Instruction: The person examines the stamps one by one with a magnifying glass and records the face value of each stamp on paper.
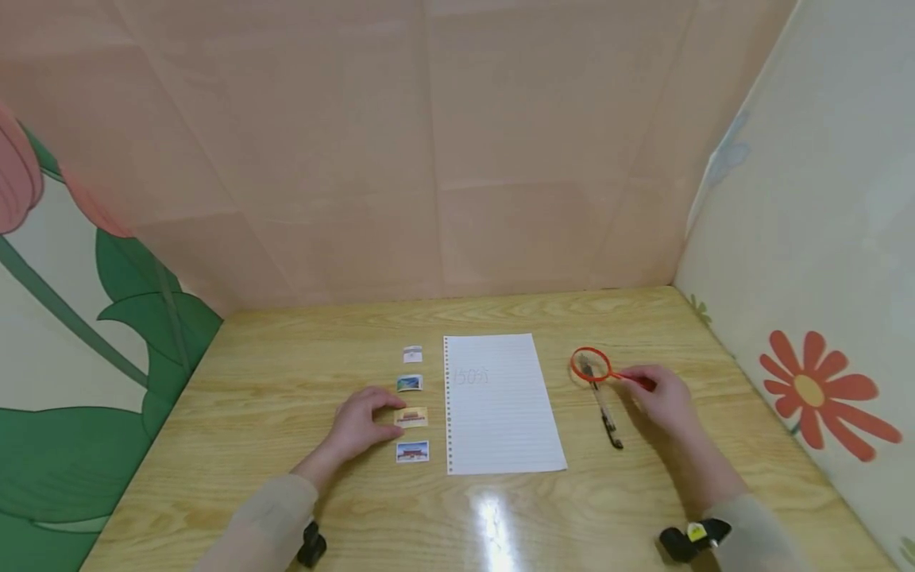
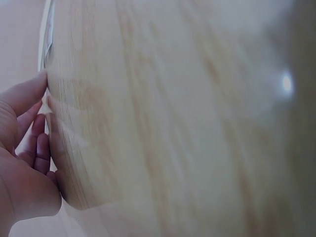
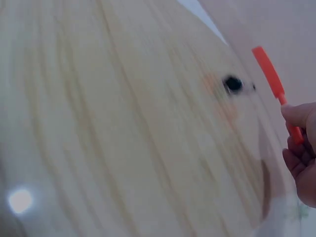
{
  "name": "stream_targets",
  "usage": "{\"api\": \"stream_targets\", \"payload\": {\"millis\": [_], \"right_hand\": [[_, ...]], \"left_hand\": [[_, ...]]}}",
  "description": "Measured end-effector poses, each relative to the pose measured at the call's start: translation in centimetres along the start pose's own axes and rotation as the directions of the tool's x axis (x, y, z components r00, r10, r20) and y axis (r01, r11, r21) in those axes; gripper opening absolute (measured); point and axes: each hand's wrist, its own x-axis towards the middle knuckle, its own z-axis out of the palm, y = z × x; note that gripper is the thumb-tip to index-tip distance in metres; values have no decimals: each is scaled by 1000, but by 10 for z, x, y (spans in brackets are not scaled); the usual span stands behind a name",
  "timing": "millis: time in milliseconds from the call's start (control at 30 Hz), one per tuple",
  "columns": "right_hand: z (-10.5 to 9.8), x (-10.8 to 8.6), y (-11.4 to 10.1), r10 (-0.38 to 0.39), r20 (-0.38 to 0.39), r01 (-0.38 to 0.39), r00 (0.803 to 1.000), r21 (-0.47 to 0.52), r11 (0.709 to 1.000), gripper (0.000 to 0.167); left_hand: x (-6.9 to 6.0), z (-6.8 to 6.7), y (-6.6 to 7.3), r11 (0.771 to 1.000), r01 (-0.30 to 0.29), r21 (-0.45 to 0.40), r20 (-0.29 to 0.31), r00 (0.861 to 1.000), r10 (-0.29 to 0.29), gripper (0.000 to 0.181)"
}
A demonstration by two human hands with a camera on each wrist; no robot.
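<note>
Four small cards would exceed plain counting, so several small picture stamps lie in a column left of a lined sheet (image 1: pixel 500 413). My left hand (image 1: pixel 360 425) has its thumb and forefinger at the lower and upper edges of a yellowish stamp (image 1: pixel 411 417), pinching it near the tabletop. My right hand (image 1: pixel 665 397) grips the handle of a red magnifying glass (image 1: pixel 612 374), raised above a pen (image 1: pixel 608 417). In the right wrist view the magnifying glass (image 3: pixel 269 71) appears edge-on, clear of the table. The left wrist view shows my left hand (image 2: pixel 29 148), its fingertips partly hidden.
Above the yellowish stamp lie a blue-green stamp (image 1: pixel 410 383) and a pale one (image 1: pixel 412 354); below it is a stamp with a red building (image 1: pixel 412 451). Faint handwriting marks the sheet. A pink-covered wall (image 1: pixel 429 159) bounds the wooden table (image 1: pixel 286 357) behind.
</note>
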Motion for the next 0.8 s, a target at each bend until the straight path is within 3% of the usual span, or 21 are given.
{"api": "stream_targets", "payload": {"millis": [200,500,800], "right_hand": [[-27,-8,31,108,-31,-110,994,-75,991,22],[-52,-16,57,142,-46,-148,989,-168,975,25],[-58,-19,67,160,-41,-165,986,-212,963,28]], "left_hand": [[0,0,0,1000,17,-13,8,1000,-17,32],[0,-1,1,1000,14,-6,9,1000,-14,32],[0,0,1,1000,12,-10,3,1000,-12,32]]}}
